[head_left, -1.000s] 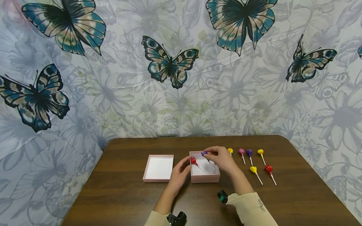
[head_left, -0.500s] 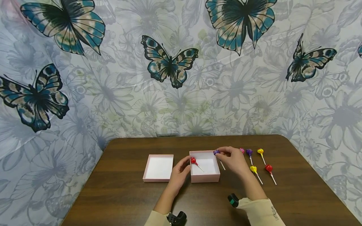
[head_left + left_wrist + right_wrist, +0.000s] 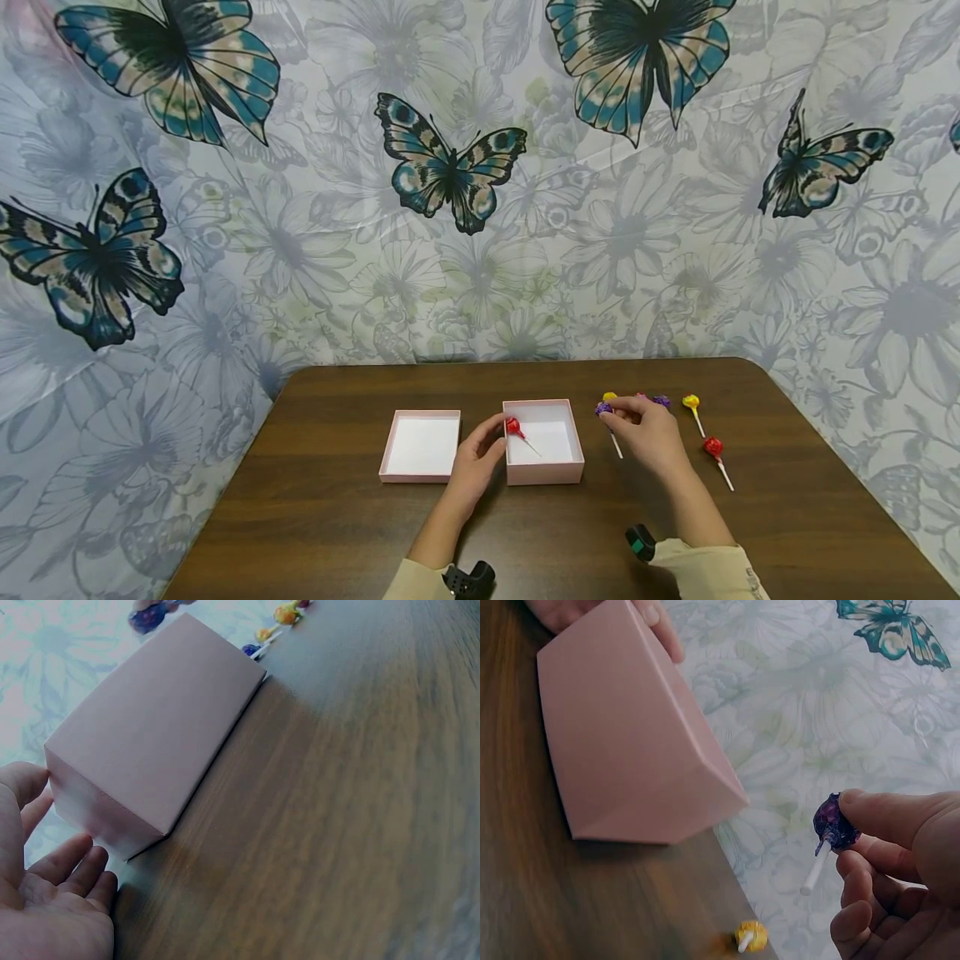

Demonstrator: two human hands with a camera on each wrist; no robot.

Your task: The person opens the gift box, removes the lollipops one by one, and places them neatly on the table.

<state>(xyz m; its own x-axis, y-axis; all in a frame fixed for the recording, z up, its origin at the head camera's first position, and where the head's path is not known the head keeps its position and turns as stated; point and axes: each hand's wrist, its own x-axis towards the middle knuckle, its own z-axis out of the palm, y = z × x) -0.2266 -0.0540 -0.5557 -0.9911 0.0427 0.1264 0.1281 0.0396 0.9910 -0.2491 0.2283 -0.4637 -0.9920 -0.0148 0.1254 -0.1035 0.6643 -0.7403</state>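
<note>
My right hand [image 3: 654,437] pinches a purple-wrapped lollipop [image 3: 604,409] by its head, held to the right of the pink box [image 3: 544,474]. In the right wrist view the thumb and fingers grip the wrapper of this lollipop [image 3: 836,821], its white stick pointing down and left. My left hand [image 3: 477,458] touches the box's left side; in the left wrist view the fingers of this hand [image 3: 64,900] are loosely extended at the box wall [image 3: 150,735]. Inside the white-lined box, a red lollipop [image 3: 513,427] lies against the left wall.
A shallow pink lid [image 3: 420,480] with white inside lies left of the box. Right of it are a yellow lollipop [image 3: 691,402] and a red lollipop [image 3: 712,448]. Others, including a purple lollipop [image 3: 661,401] and a yellow lollipop [image 3: 609,397], are partly covered by my right hand.
My right hand has carried the purple lollipop from over the box out to the right, above the table. My left hand has stayed at the box's left side.
</note>
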